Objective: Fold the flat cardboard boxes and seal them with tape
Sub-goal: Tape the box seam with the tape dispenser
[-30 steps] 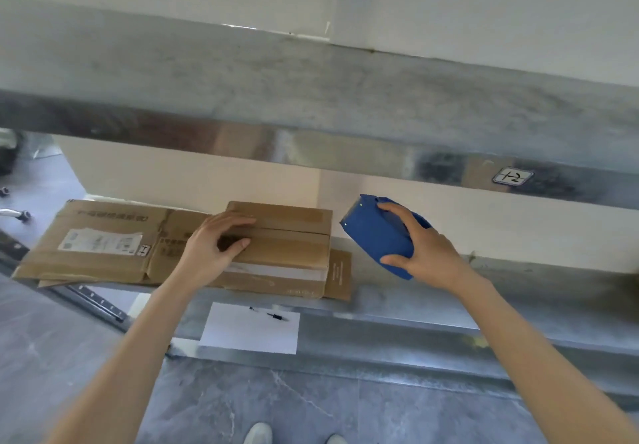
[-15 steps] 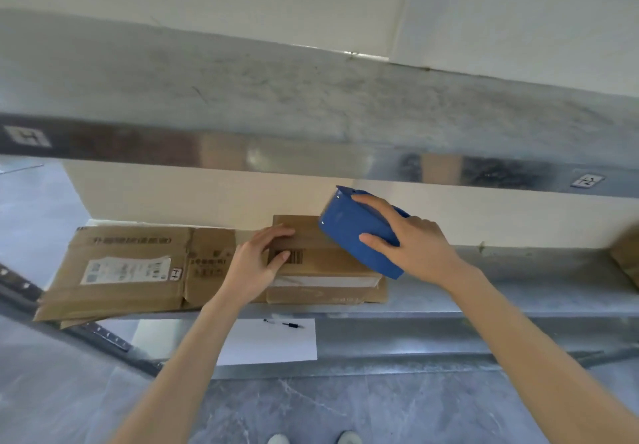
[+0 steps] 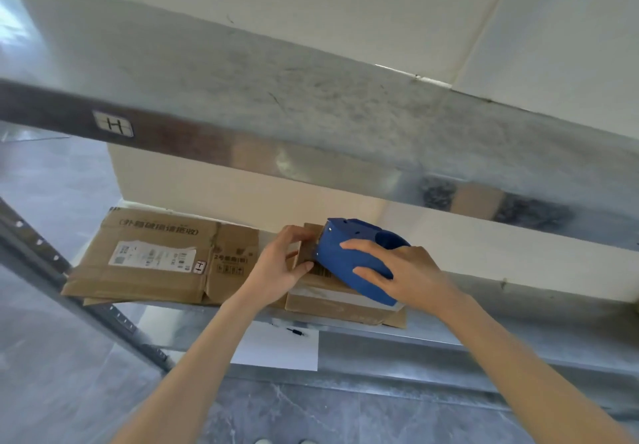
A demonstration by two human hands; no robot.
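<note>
Head view: the folded box (image 3: 332, 291) sits on the metal shelf (image 3: 518, 308), just right of a flattened carton (image 3: 152, 260) bearing a white label; the left hand (image 3: 283, 263) presses on the box's top flaps, its grip half closed, thumb and fingers pinching the flap edge, probably to hold the seam shut; the right hand (image 3: 397, 270) has its grip wrapped firmly round a blue tape dispenser (image 3: 356, 257), whose nose touches the far end of the box top, seemingly to start a strip along the seam; whether tape is already stuck down I cannot tell. The shelf is dull galvanised steel, an upper shelf (image 3: 311, 104) overhanging it; below lie a white sheet (image 3: 276, 350) with a small pen (image 3: 296, 332) on it; the floor (image 3: 52, 374) is grey marbled tile, and the walls are pale cream.
</note>
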